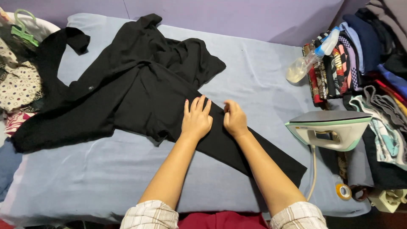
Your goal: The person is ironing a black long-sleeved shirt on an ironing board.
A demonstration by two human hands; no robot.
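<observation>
A black garment lies spread and crumpled across a pale blue padded surface, one long part running toward the lower right. My left hand rests flat on that part, fingers spread. My right hand sits just beside it on the same cloth, fingers curled and pinching the fabric edge.
A green and white clothes iron stands at the right edge, its cord hanging down. A spray bottle leans on stacked folded clothes at the right. Patterned clothes and a green hanger lie at the left. A tape roll sits lower right.
</observation>
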